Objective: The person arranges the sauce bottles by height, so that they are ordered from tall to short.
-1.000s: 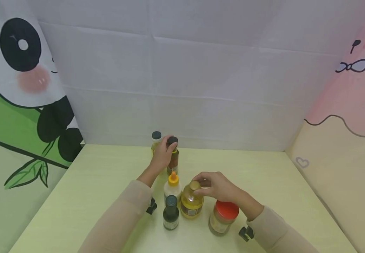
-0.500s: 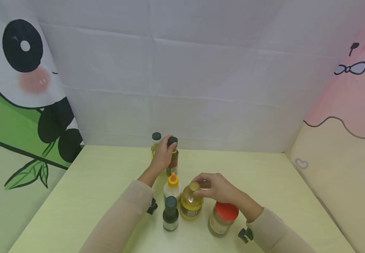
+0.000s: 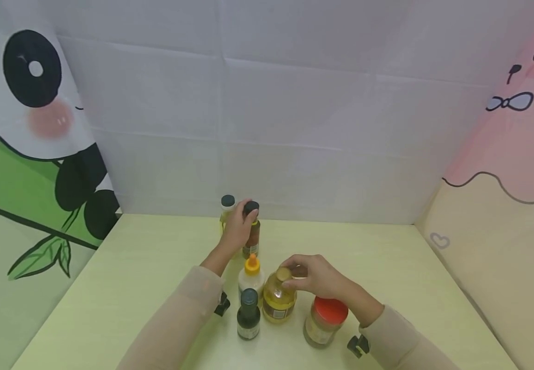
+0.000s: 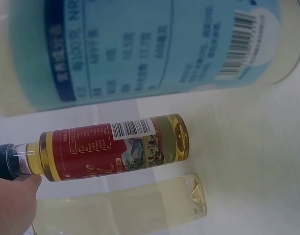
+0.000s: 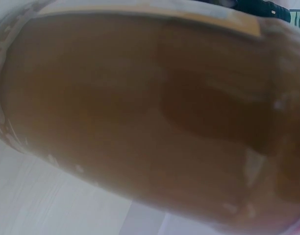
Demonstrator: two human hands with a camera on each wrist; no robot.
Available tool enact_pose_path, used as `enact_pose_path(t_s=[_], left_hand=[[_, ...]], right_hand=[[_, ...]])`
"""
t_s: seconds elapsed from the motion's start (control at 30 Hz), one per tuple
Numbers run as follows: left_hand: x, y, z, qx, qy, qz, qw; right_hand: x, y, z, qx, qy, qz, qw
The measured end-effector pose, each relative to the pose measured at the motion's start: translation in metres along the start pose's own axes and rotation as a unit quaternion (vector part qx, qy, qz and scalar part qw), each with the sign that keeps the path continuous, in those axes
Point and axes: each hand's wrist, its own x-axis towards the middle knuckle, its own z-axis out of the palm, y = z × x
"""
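My left hand [image 3: 235, 228] grips a small olive oil bottle [image 3: 252, 239] by its black-capped neck, toward the back of the table. In the left wrist view the olive oil bottle's red label and barcode face the camera, and a thumb lies at its neck. My right hand [image 3: 318, 275] pinches the gold cap of a round, squat bottle of yellow liquid [image 3: 278, 302], thumb on one side and fingers on the other. That bottle stands upright in the middle of the group. Behind my left hand is a clear, pale yellow bottle with a dark cap [image 3: 227, 201], partly hidden.
A squeeze bottle with an orange nozzle [image 3: 251, 275] stands left of the squat bottle. In front is a small dark bottle [image 3: 248, 318]. A red-lidded jar [image 3: 324, 321] sits below my right wrist; its brown side [image 5: 130, 107] fills the right wrist view. A wall covering rises behind.
Both hands keep their holds on the same bottles. The whole scene shifts slightly downward in the head view; nothing else visibly moves.
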Motion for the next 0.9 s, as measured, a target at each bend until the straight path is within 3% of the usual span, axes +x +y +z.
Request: enact_pose_path(t_s=[0.5,0.9], left_hand=[[-0.006,0.007,-0.003,-0.013,-0.005,-0.021,0.9997],[-0.013,0.0,-0.002,0.011,-0.012,0.004,0.9999]], right_hand=[[-0.001,-0.001,0.0,-0.003,-0.001,-0.001,1.0],[-0.001,-0.002,-0.001,0.008,-0.003,-0.003,1.0]])
